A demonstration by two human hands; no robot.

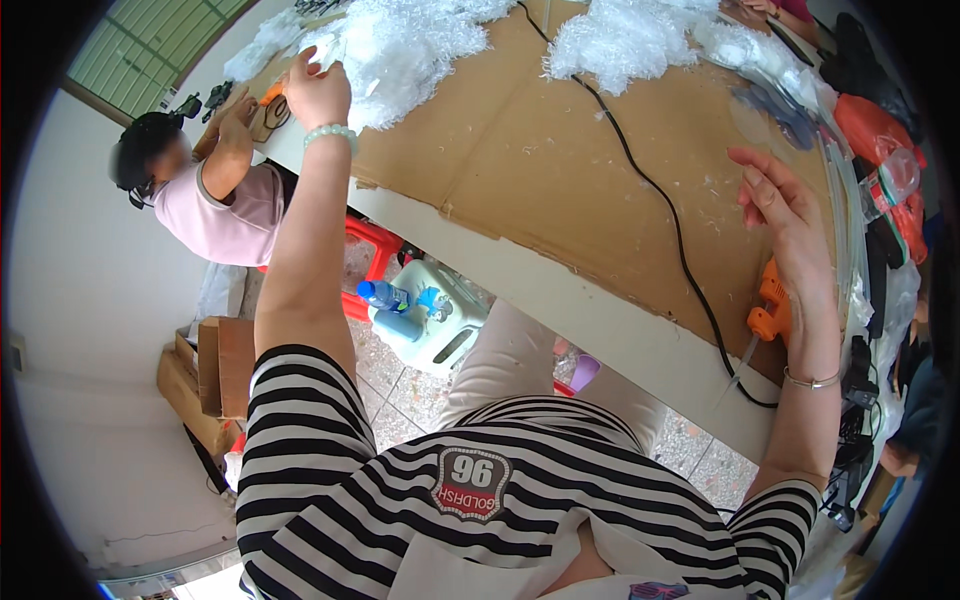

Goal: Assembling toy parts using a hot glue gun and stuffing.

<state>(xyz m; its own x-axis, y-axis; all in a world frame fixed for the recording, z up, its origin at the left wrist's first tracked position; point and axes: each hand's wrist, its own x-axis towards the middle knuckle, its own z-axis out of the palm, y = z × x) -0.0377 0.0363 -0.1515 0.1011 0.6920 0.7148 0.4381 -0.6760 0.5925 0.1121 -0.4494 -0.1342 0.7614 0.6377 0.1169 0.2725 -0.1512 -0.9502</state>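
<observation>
nearest, the right hand [785,215] hovers over the cardboard-covered worktop [560,170], fingers spread and holding nothing, just beyond an orange glue gun [772,305] whose black cable [650,185] runs up across the board. farther out, the left hand [318,92] reaches to the near edge of a heap of white fluffy shreds [400,45] and seems to pinch a tuft; the fingertips are hidden, so i can't be sure. the stuff looks feather-light, soft and loose, likely to shed and tear apart, so a gentle gathered pinch deep in a clump would hold better than a tug at the fringe. a second white pile [625,40] lies beyond the cable. another person [215,195] sits at the left.
</observation>
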